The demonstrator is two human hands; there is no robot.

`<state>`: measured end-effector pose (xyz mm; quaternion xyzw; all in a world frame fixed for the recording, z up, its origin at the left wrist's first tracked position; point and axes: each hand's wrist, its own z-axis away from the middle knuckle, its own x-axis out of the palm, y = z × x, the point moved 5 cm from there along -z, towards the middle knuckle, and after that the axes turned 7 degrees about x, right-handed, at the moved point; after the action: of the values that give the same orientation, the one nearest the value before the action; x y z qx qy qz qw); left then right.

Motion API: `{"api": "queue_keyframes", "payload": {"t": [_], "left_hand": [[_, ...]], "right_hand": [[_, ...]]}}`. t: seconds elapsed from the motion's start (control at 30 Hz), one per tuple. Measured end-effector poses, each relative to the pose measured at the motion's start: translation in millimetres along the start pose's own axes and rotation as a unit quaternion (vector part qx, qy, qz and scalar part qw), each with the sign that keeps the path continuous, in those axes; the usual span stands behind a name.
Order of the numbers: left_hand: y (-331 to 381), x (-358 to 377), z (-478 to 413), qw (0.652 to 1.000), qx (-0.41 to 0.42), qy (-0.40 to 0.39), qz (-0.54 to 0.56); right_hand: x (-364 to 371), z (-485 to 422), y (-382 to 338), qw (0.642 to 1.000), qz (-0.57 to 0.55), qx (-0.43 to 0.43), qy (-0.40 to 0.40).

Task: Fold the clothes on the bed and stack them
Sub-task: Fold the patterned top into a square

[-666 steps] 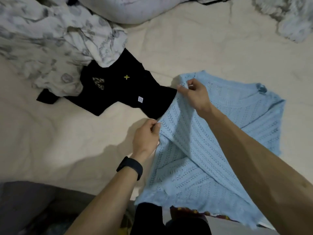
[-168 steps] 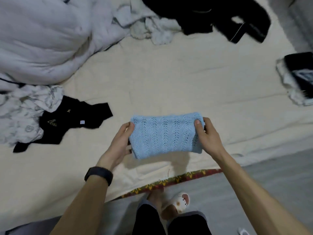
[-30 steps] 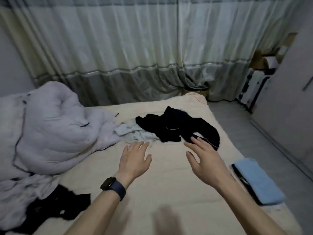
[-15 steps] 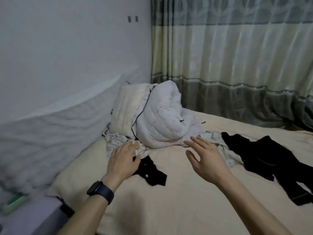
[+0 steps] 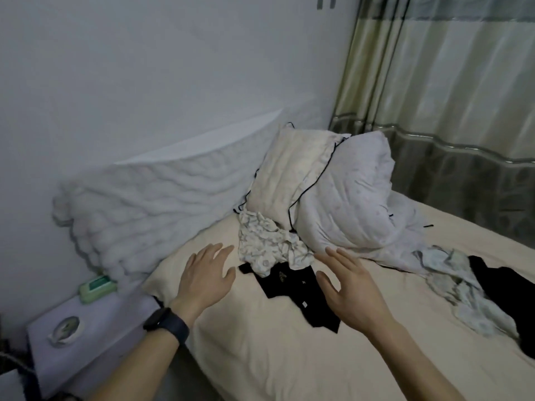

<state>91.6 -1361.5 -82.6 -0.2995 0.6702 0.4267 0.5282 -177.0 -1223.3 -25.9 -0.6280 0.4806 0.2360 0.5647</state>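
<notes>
The bed [image 5: 275, 357] fills the lower half of the view, its cream sheet creased. A bunched pale quilt [image 5: 347, 204] is heaped at about one o'clock, with a cream pillow [image 5: 289, 175] leaning against it at twelve. At three o'clock lie a crumpled pale garment [image 5: 451, 282] and, beside it at the frame edge, a dark garment [image 5: 503, 285], both unfolded. Near the centre a patterned white garment [image 5: 266, 244] lies in a loose heap against the foot of the quilt, and its lower edge covers the top of a black T-shirt [image 5: 289, 287], which is spread flat on the sheet towards six o'clock. The left hand [image 5: 205, 279] hovers at nine o'clock of that shirt and the right hand [image 5: 353, 290] at three o'clock. Both have their fingers straight and loosely spread, and neither holds anything. The light is dim, so I cannot tell whether either palm touches the sheet. The black shirt looks like the next piece to be folded. Because the patterned garment lies over its collar end, pulling the shirt straight back would probably drag that heap along, and perhaps the quilt edge too. A grab at a single corner could also bunch the thin cloth and spoil the fold. A bedside table [image 5: 86, 328] at eight o'clock carries a green pack [image 5: 98, 287], and a wide sweep of the left arm could knock it.
</notes>
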Motion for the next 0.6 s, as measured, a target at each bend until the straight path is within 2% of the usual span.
{"api": "queue_keyframes", "payload": {"t": [0.17, 0.37, 0.47, 0.6], "left_hand": [[-83.8, 63.1, -97.8, 0.997, -0.016, -0.074, 0.008], [-185.0, 182.8, -208.9, 0.976, -0.021, -0.216, 0.004], [-225.7, 244.6, -245.6, 0.961, -0.027, -0.277, -0.012], [-267.8, 322.9, -271.5, 0.936, -0.053, -0.347, -0.021]], "right_hand": [[108.8, -88.6, 9.4, 0.996, 0.011, 0.045, -0.080], [257.3, -194.3, 46.4, 0.968, 0.048, 0.140, -0.205], [328.0, -233.3, 74.8, 0.932, 0.058, 0.207, -0.291], [408.3, -276.9, 124.8, 0.866, 0.070, 0.289, -0.402]]}}
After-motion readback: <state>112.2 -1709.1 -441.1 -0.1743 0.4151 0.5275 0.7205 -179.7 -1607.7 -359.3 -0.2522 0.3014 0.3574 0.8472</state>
